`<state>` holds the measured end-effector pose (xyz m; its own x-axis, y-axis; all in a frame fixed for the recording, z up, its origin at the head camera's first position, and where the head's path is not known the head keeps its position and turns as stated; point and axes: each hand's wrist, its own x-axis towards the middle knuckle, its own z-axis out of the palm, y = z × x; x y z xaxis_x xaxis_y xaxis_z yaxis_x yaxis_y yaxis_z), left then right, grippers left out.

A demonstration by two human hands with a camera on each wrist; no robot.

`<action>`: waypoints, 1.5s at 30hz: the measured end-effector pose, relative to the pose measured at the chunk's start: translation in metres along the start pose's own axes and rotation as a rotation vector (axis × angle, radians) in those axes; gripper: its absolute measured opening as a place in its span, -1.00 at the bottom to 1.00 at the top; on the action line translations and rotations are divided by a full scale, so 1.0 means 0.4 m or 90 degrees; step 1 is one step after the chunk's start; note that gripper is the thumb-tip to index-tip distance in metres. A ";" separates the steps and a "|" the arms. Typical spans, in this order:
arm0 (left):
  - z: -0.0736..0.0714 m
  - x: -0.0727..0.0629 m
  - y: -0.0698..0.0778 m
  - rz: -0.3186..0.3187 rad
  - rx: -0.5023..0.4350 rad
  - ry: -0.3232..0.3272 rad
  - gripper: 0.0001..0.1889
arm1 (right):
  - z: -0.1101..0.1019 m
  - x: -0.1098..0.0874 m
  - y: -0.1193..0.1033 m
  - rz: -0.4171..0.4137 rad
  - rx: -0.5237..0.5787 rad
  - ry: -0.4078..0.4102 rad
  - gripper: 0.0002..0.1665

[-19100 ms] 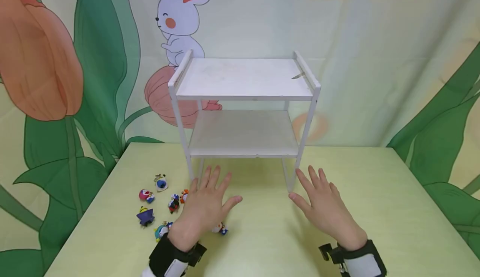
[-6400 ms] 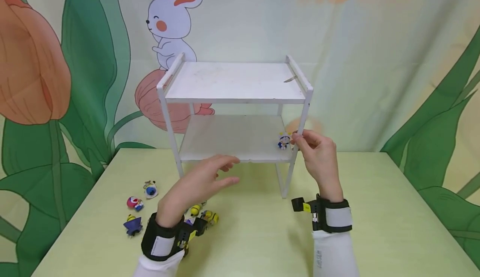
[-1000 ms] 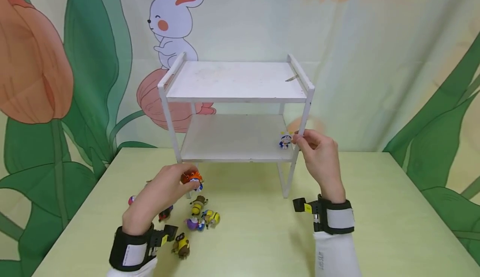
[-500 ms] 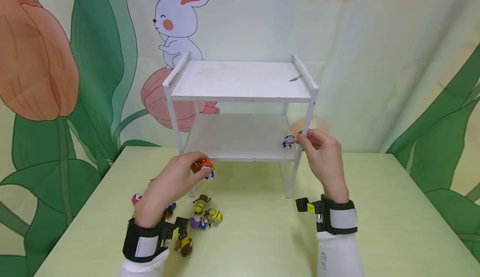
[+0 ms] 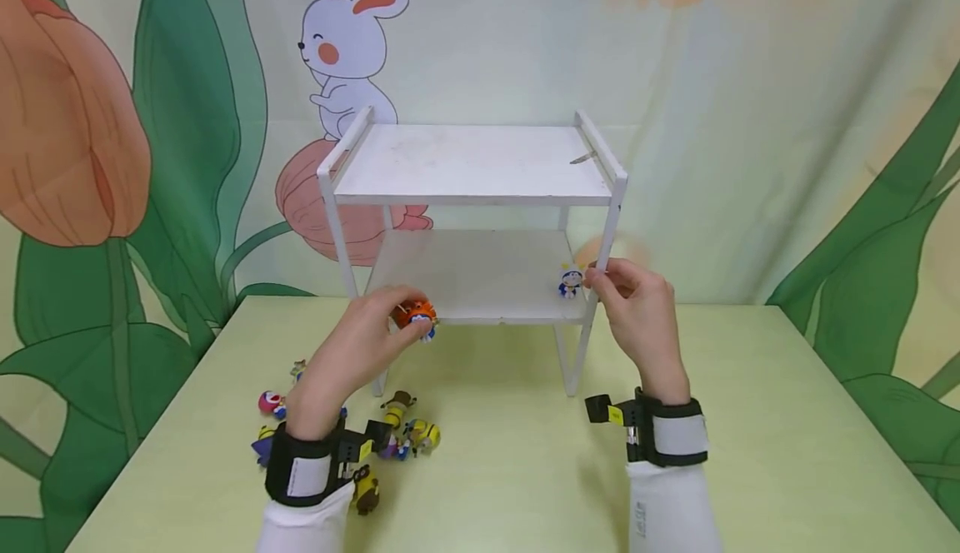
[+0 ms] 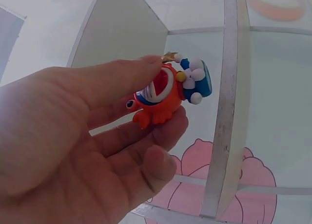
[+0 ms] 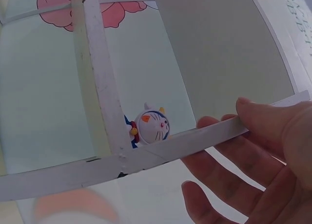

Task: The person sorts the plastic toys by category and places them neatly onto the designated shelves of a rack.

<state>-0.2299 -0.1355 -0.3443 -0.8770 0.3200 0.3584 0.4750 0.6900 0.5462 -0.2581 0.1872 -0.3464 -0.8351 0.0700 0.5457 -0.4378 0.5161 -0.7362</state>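
My left hand [image 5: 348, 349] pinches an orange, crab-like toy figurine [image 5: 417, 312] between thumb and fingers, in front of the lower board's left front edge. In the left wrist view the figurine [image 6: 168, 100] shows stalked eyes, a wide mouth and a blue-and-white lower end. A white two-tier shelf [image 5: 472, 166] stands on the table. With thumb and fingers my right hand [image 5: 643, 311] holds its right front post [image 7: 204, 139]. Just inside that post, a small white-and-blue cat figurine [image 5: 570, 281] stands upright on the lower board [image 5: 480, 278].
On the table's left lie several more toys: yellow-and-brown figurines [image 5: 397, 409], a yellow one [image 5: 425, 435], a pink-headed one [image 5: 272, 404] and a dark blue one [image 5: 262, 446]. The left forearm partly covers the group. A printed curtain [image 5: 720, 161] hangs behind the shelf.
Over the last second my left hand has carried the orange figurine up and right from near the table to the lower board's front edge. My right hand stays on the post.
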 end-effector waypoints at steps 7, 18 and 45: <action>0.012 0.016 0.005 0.006 0.006 0.013 -0.64 | -0.003 -0.001 0.001 0.010 0.000 -0.002 -0.77; 0.023 0.035 0.020 0.024 -0.003 0.024 -0.65 | -0.001 0.003 -0.003 0.008 0.006 -0.003 -0.76; 0.093 0.114 0.079 0.087 -0.022 0.024 -0.67 | -0.003 0.003 -0.002 0.011 0.008 -0.004 -0.78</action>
<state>-0.2576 -0.0751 -0.3389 -0.8011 0.3844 0.4588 0.5924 0.6189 0.5158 -0.2583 0.1878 -0.3448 -0.8449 0.0729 0.5299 -0.4274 0.5038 -0.7507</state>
